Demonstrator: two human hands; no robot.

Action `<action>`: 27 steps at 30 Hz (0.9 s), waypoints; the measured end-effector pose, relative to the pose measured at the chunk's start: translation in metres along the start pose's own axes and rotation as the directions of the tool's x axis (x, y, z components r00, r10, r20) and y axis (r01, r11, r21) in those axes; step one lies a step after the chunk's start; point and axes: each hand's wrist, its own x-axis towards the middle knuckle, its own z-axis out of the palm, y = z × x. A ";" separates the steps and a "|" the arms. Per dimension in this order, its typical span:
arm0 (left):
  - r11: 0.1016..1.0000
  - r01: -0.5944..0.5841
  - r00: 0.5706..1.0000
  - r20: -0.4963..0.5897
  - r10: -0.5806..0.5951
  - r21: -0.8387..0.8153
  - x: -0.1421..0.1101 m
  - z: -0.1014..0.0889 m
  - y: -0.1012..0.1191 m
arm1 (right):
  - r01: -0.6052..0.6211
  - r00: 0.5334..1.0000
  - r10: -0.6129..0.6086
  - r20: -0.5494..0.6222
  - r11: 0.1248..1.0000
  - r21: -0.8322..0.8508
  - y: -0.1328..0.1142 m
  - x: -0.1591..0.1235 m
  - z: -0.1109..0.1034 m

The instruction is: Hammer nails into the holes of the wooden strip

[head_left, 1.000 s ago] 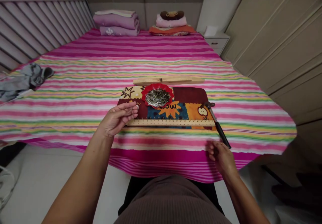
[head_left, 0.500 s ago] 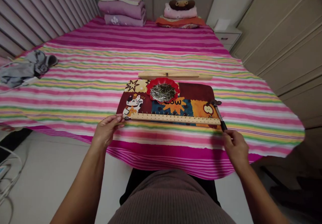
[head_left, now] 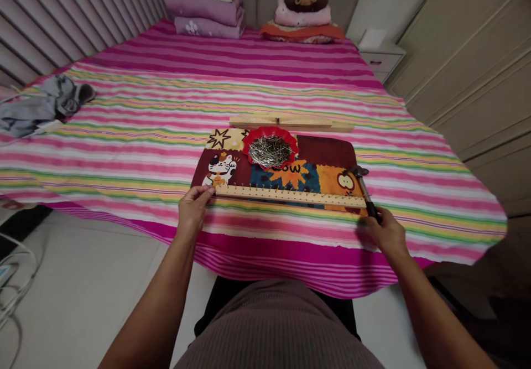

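A long wooden strip [head_left: 286, 195] with a row of nails standing up along it lies across the front of a patterned mat [head_left: 326, 150]. My left hand [head_left: 193, 208] pinches the strip's left end between thumb and fingers. Wrapped round the black handle of a hammer [head_left: 367, 196] is my right hand [head_left: 385, 229], at the strip's right end. The hammer's head points away from me, over the mat's right edge. On the mat behind the strip sits a red scalloped bowl [head_left: 294, 150] full of loose nails [head_left: 270, 151].
More wooden strips [head_left: 290, 123] lie behind the mat on the striped bedsheet [head_left: 136, 136]. Grey clothing [head_left: 50, 103] is at the far left. Folded purple bedding [head_left: 207, 12] and a pillow stack [head_left: 305, 17] stand at the back. Cables [head_left: 20, 280] run across the floor.
My left hand has moved right and now grips the strip's left end, rather than being just beside it. My right hand still holds the hammer in nearly the same place.
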 end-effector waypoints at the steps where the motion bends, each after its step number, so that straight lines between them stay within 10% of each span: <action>1: 1.000 0.009 1.000 -0.005 -0.009 -0.001 0.000 0.001 -0.002 | -0.075 0.997 0.075 -0.003 0.995 0.071 -0.004 -0.003 -0.003; 6: 1.000 -0.014 1.000 -0.004 0.014 0.021 0.000 0.000 -0.007 | -0.306 0.940 0.338 0.051 0.767 0.564 -0.034 -0.032 -0.020; 11: 0.999 -0.032 0.999 -0.006 0.032 0.042 -0.001 0.000 -0.005 | -0.253 0.952 0.289 0.106 0.540 0.803 -0.072 -0.066 -0.039; 22: 0.981 -0.077 0.996 0.049 0.069 0.176 0.001 -0.001 -0.012 | -0.199 0.963 -0.065 0.260 0.477 0.856 -0.128 -0.120 -0.047; 27: 0.904 -0.190 0.981 0.101 0.163 0.384 -0.002 -0.003 -0.009 | -0.189 0.850 -0.299 0.434 0.596 0.780 -0.152 -0.130 -0.041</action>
